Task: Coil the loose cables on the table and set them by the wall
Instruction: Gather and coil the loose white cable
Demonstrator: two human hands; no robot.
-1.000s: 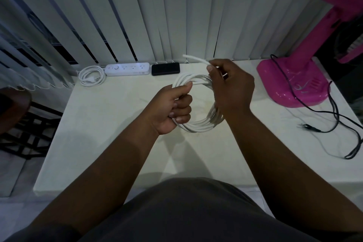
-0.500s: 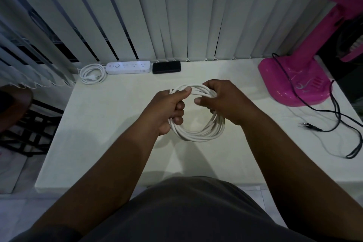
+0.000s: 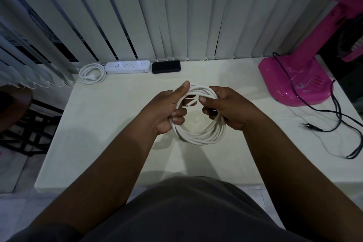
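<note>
Both hands, left hand (image 3: 167, 110) and right hand (image 3: 227, 110), grip opposite sides of the white cable (image 3: 198, 137), a light, springy coil best pinched across all its loops.

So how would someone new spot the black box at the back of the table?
Follow the table's far edge under the vertical blinds. Right of the white power strip lies the small black box, flat and touching it, the only dark item there.
</note>
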